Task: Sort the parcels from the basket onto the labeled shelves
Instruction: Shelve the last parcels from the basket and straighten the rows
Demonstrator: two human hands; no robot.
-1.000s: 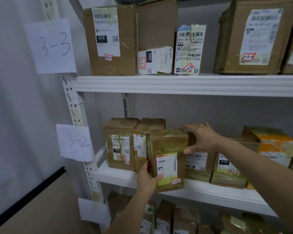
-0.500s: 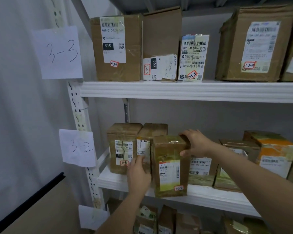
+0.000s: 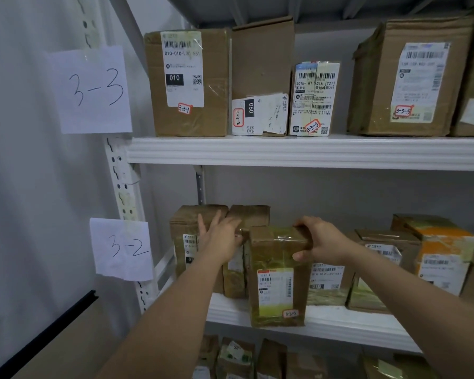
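A tall brown taped parcel (image 3: 275,280) with a white label and a small red tag stands upright at the front edge of the middle shelf (image 3: 326,322), marked by a paper sign 3-2 (image 3: 122,248). My right hand (image 3: 322,240) grips its top right corner, thumb on the front face. With straight fingers, my left hand (image 3: 219,237) presses flat against two brown parcels (image 3: 188,242) that stand to its left. The basket is out of view.
More parcels fill the middle shelf to the right, one with orange tape (image 3: 443,250). The upper shelf (image 3: 298,151), signed 3-3 (image 3: 89,90), carries several boxes. Beneath the middle shelf sit further parcels (image 3: 238,356). A white upright post (image 3: 123,198) borders the left side.
My left hand left the tall parcel's lower left side and rose onto the two parcels beside it. The right hand stayed on the parcel's top. The camera moved closer.
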